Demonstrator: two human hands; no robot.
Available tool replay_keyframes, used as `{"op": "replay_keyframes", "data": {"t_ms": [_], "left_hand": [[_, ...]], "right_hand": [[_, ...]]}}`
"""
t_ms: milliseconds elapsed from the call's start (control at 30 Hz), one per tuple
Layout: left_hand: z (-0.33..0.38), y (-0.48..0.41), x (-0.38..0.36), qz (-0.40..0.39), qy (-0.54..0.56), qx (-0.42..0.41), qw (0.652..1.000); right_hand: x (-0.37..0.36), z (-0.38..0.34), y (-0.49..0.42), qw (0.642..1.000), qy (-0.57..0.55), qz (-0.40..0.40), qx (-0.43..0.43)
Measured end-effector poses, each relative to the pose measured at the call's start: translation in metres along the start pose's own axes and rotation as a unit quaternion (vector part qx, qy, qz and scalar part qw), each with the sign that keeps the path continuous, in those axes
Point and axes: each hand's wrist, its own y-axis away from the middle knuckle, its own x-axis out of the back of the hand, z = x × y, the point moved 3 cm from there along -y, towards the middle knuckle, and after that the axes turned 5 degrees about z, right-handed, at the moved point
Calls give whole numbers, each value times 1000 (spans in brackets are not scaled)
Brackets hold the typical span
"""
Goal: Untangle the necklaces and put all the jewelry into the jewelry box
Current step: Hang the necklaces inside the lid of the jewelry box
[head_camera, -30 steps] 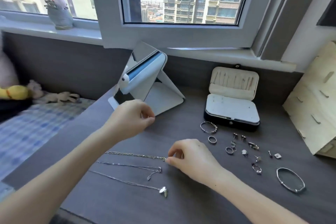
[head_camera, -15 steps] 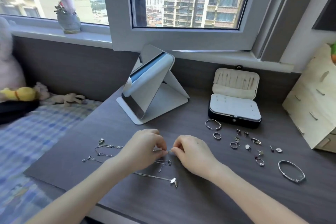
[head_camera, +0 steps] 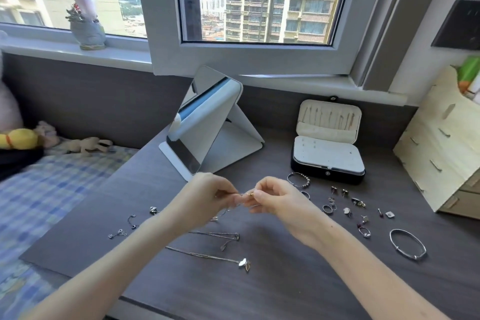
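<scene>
Both hands, left (head_camera: 205,199) and right (head_camera: 279,200), pinch a thin necklace (head_camera: 245,194) just above the surface (head_camera: 285,280). Two more chains (head_camera: 207,257) (with pendants) lie beneath them; the open jewelry box (head_camera: 327,161) sits beyond the right hand.

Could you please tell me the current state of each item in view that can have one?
Jewelry box: open, lid raised.
Window: open, sash swung inward.
Mirror: propped up, tilted back.
Left hand: pinching the lifted necklace.
Right hand: pinching the same necklace.
Lifted necklace: raised at one end between both hands.
Middle necklace: lying on the desk, untouched.
Nearest necklace: lying on the desk, untouched.
Bangle: flat on the desk, outside the box.
</scene>
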Motion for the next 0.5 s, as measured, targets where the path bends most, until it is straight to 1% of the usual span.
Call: {"op": "replay_keyframes", "data": {"t_ms": [133, 267, 333, 400, 467, 500], "left_hand": [[13, -13, 13, -5, -81, -39, 996], [29, -23, 27, -25, -65, -43, 997], [34, -27, 34, -23, -54, -41, 997], [38, -29, 41, -16, -46, -33, 998], [40, -32, 45, -15, -15, -22, 1000], [41, -33, 46, -17, 3, -19, 1000]], "right_hand": [[-1, -8, 0, 998, -60, 2, 31], [1, -27, 0, 981, -188, -16, 35], [4, -39, 1, 979, -200, -21, 30], [8, -49, 2, 989, -142, -32, 36], [14, -56, 2, 999, -2, -31, 42], [16, -60, 2, 994, 88, -25, 53]]}}
